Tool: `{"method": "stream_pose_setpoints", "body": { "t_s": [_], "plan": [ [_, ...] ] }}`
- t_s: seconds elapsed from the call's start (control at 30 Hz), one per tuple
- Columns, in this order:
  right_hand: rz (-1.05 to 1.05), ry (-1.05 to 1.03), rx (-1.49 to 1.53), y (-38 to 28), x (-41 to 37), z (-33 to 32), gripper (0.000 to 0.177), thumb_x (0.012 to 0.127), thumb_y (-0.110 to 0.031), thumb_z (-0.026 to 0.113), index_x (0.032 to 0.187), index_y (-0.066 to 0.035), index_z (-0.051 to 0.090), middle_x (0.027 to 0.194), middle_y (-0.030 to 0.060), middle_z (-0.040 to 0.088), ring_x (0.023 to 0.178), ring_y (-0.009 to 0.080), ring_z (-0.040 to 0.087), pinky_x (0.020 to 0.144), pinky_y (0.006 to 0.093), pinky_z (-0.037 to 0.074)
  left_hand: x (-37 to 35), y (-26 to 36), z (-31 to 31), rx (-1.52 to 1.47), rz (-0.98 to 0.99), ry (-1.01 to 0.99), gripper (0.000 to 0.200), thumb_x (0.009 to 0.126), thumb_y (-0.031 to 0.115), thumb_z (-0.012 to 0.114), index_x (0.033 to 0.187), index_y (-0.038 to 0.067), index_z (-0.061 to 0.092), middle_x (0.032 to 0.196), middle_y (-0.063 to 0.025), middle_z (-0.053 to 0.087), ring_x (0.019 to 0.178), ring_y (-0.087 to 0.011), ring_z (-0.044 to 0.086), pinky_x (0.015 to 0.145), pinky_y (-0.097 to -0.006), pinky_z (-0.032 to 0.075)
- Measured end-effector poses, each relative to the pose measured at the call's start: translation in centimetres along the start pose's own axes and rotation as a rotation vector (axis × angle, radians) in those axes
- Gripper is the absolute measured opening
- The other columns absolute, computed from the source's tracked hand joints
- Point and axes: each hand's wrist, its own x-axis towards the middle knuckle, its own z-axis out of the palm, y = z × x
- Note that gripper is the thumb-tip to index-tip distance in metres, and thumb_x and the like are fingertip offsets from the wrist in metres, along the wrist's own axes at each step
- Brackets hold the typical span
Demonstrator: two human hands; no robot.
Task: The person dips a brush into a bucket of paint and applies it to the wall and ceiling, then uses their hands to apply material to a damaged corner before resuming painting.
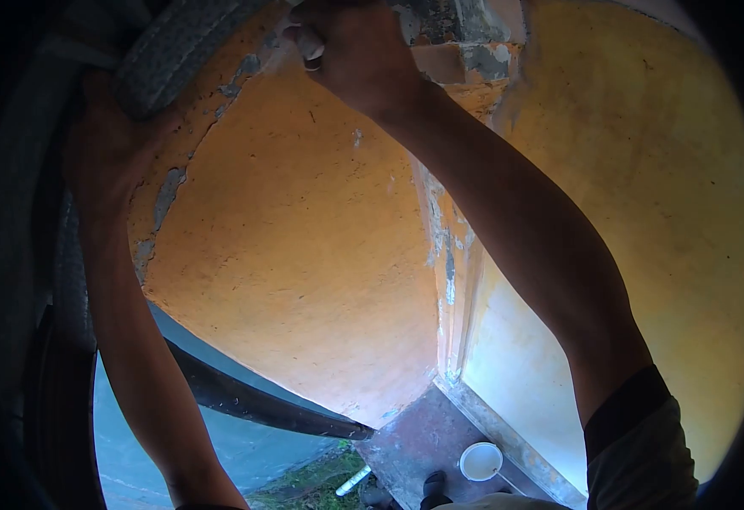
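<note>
Hands (362, 59) near chipped orange wall (304, 212)

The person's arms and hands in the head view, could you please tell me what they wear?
The left hand and right hand show no gloves. The right arm has a greyish sleeve with a dark cuff near the elbow; the left arm shows only a dark edge at the frame's bottom.

Matt orange plastered wall (304, 221) between the two hands, lightly pitted, flaking to rough grey patches by the left hand (117, 153); beyond the right hand (363, 59), a smoother yellow wall (627, 170); far below both, a smooth whitish round bucket (480, 461).
</note>
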Motion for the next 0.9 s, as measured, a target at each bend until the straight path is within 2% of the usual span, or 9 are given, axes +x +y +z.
{"method": "stream_pose_setpoints", "body": {
  "t_s": [0.13,0.2,0.3,0.43,0.53,0.6,0.7,0.8,0.9],
  "plan": [
    [-0.128,0.026,0.011,-2.9,-2.3,2.1,0.016,0.071,-0.016,0.077,0.081,-0.005,0.071,0.096,0.0130,0.069,0.102,0.0258,0.067,0.074,0.0361,0.061,0.3,-1.5,0.2,-0.079,0.108,-0.046,0.092,0.065,0.039,0.082,0.142,0.005,0.045,0.133,-0.0226,0.061,0.123,-0.0373,0.061,0.104,-0.0435,0.046],
    [-0.235,-0.066,0.045,-5.0,-4.2,1.3,0.018,0.068,-0.017,0.077,0.080,-0.006,0.070,0.101,0.0126,0.067,0.105,0.0252,0.065,0.077,0.0358,0.060,0.2,-1.2,-0.4,-0.075,0.134,-0.089,0.092,0.065,0.035,0.082,0.143,0.004,0.045,0.134,-0.0222,0.061,0.123,-0.0367,0.061,0.104,-0.0426,0.045],
    [-0.284,-0.103,0.122,-4.3,-5.1,-0.9,0.021,0.064,-0.019,0.077,0.079,-0.006,0.069,0.103,0.0119,0.067,0.106,0.0248,0.064,0.079,0.0361,0.060,1.4,-3.4,1.1,-0.279,0.349,-0.059,0.084,0.065,0.036,0.080,0.136,0.005,0.049,0.115,-0.0227,0.069,0.108,-0.0397,0.066,0.092,-0.0468,0.052],
    [-0.102,-0.011,0.012,-0.3,-3.5,-0.7,0.020,0.063,-0.019,0.078,0.078,-0.008,0.069,0.100,0.0108,0.064,0.099,0.0258,0.063,0.082,0.0359,0.058,0.9,-2.7,0.9,-0.116,0.313,0.042,0.084,0.065,0.035,0.080,0.137,0.005,0.049,0.115,-0.0244,0.069,0.110,-0.0412,0.065,0.092,-0.0477,0.052],
    [-0.127,0.065,-0.004,0.2,-2.1,1.9,0.018,0.064,-0.019,0.078,0.077,-0.009,0.070,0.098,0.0108,0.063,0.095,0.0263,0.062,0.080,0.0365,0.058,0.9,-2.4,0.8,-0.090,0.250,0.042,0.086,0.065,0.034,0.080,0.140,0.006,0.047,0.121,-0.0229,0.066,0.115,-0.0401,0.063,0.096,-0.0461,0.050],
    [-0.166,-0.005,0.042,-1.0,-3.3,1.2,0.017,0.066,-0.020,0.078,0.077,-0.009,0.072,0.102,0.0116,0.064,0.103,0.0275,0.063,0.083,0.0359,0.059,0.3,-1.7,0.3,-0.102,0.155,-0.042,0.090,0.065,0.030,0.080,0.145,0.008,0.044,0.133,-0.0195,0.062,0.125,-0.0368,0.059,0.104,-0.0424,0.046],
    [-0.299,-0.243,0.090,-0.8,-4.0,-2.2,0.018,0.068,-0.019,0.078,0.082,-0.010,0.074,0.107,0.0132,0.066,0.112,0.0303,0.063,0.086,0.0373,0.060,0.1,-1.8,0.7,-0.140,0.237,0.066,0.081,0.066,0.036,0.079,0.135,0.006,0.050,0.117,-0.0246,0.068,0.111,-0.0435,0.064,0.093,-0.0489,0.051],
    [-0.292,-0.208,-0.094,0.7,-2.0,-2.9,0.016,0.073,-0.017,0.076,0.086,-0.009,0.074,0.106,0.0146,0.066,0.108,0.0305,0.064,0.084,0.0379,0.061,0.2,-1.7,0.7,-0.103,0.177,0.036,0.081,0.066,0.035,0.078,0.135,0.006,0.050,0.121,-0.0244,0.066,0.112,-0.0427,0.064,0.095,-0.0488,0.050],
    [-0.131,-0.228,-0.259,2.2,0.7,-2.2,0.015,0.079,-0.016,0.072,0.092,-0.008,0.075,0.106,0.0170,0.067,0.105,0.0303,0.065,0.084,0.0380,0.060,0.0,-1.2,0.3,-0.076,0.141,0.012,0.083,0.064,0.034,0.078,0.136,0.006,0.049,0.123,-0.0242,0.066,0.115,-0.0418,0.063,0.097,-0.0483,0.049]
  ]
}}
